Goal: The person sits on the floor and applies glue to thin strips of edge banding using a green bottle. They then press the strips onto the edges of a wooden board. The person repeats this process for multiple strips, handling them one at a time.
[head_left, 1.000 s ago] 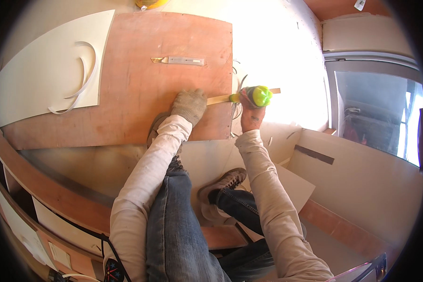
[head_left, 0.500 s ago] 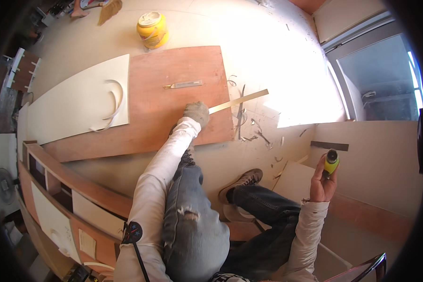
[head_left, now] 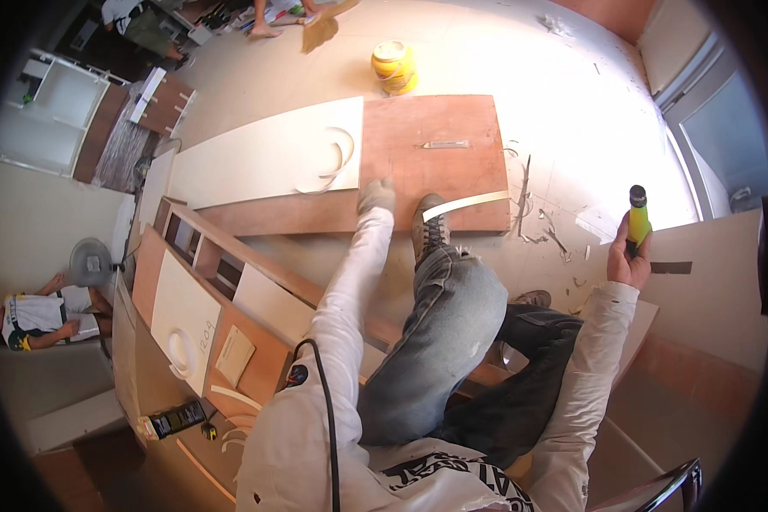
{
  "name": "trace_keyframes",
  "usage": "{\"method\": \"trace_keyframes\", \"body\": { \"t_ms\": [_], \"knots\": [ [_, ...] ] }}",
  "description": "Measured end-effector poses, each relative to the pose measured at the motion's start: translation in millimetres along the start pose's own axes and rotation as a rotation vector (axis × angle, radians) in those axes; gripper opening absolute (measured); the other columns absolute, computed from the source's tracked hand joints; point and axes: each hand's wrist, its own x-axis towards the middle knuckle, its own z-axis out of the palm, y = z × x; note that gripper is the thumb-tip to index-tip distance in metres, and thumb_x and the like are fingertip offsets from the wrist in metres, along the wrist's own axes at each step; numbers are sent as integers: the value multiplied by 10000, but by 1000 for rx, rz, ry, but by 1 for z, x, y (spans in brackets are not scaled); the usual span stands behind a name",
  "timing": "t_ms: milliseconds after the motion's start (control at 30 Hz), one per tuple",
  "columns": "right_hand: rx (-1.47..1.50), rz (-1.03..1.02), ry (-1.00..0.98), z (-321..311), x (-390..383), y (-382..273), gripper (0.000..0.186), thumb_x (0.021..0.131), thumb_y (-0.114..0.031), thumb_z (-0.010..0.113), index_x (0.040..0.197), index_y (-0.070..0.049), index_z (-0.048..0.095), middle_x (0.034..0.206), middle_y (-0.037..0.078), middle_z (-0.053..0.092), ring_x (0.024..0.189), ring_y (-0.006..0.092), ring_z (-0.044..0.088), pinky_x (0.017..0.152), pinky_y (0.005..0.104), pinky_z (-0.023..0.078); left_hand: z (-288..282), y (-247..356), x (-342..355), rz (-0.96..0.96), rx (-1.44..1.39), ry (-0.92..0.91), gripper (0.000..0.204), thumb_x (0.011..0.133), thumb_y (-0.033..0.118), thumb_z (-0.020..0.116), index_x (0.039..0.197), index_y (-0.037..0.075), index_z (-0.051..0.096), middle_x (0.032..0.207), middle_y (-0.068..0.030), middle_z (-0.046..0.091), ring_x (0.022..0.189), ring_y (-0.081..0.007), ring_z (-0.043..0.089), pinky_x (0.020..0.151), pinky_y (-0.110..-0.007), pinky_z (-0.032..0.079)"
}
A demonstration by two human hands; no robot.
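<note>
My left hand [head_left: 375,198], in a grey-beige glove, is over the reddish-brown wood panel [head_left: 435,119], beside the corner of a white sheet [head_left: 264,145]. Its fingers are blurred and partly hidden by the back of the hand; no object shows in it. A thin pale strip [head_left: 468,203] lies, slightly bowed, from my boot [head_left: 429,226] across the panel's near right part, apart from that hand. At the right, my bare right hand [head_left: 630,256] is closed around a yellow-green bottle [head_left: 639,224] with a black top, held upright.
A slim grey tool [head_left: 445,145] lies on the panel. Curled white strips [head_left: 340,154] rest on the sheet. Beyond stands a yellow bucket [head_left: 393,72]. Dark scraps [head_left: 525,183] litter the floor. A cabinet frame [head_left: 256,256] is on the left; a person [head_left: 47,320] is beside a fan [head_left: 90,261].
My view has swung left, so the scene sits farther right. My left hand has let go of the pale strip and moved away from it. The bottle is raised higher in view.
</note>
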Motion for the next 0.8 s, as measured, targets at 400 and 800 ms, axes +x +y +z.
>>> {"method": "trace_keyframes", "body": {
  "t_ms": [400, 800],
  "knots": [
    [-123, -149, -30, -2, 36, -52, 352, 887, -2, 587, 1207, 103, 484, 1242, 219, 533, 1203, 365, 492, 1068, 484, 410, 52, 29, -73, 442, -433, -443, 772, 673, 150, 760, 1376, 125, 441, 1249, -205, 541, 1184, -333, 520, 983, -392, 436],
    [67, 215, -32, -24, 142, -117, 425, 888, 54, 547, 1296, 101, 436, 1339, 223, 482, 1277, 370, 430, 1094, 513, 361, -96, 29, -121, 202, -746, 21, 377, 786, 225, 754, 1082, 14, 654, 938, -125, 669, 834, -184, 637, 777, -294, 508]
  ]
}}
